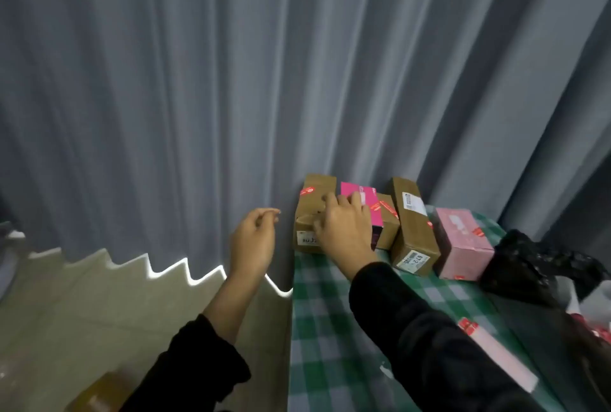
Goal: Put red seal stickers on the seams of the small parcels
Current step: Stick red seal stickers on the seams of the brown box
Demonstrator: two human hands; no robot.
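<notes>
From the head camera, five small parcels stand in a row at the far edge of the bench (330, 329), hard against the grey curtain (198, 80). The right hand (344, 229) is on the leftmost brown parcel (309, 209): thumb against its front face, fingers bent over its top and reaching onto the magenta parcel (360, 195) beside it. The left hand (253, 243) hangs in the air just off the bench's left edge, thumb and forefinger brought together as if pinching. Whether a sticker is between them I cannot tell.

The work looks well along. A red seal sticker (306, 191) already sits on the brown parcel's top corner, another crosses the small brown parcel (390, 223), and the pink parcel (463, 246) carries one too. The tall brown parcel (415, 226) shows a scrap of red at its right edge, no more than that. The magenta one is half covered by the fingers, so I would not call it sealed or unsealed.

Nearer the person lies the sticker sheet (496, 352), with a few red seals left at its far end. A crumpled black bag (542, 266) crowds the pink parcel's right side, and a cardboard box (99, 395) sits down on the floor. The parcels touch one another — side seams will be awkward to reach without pulling one out.
</notes>
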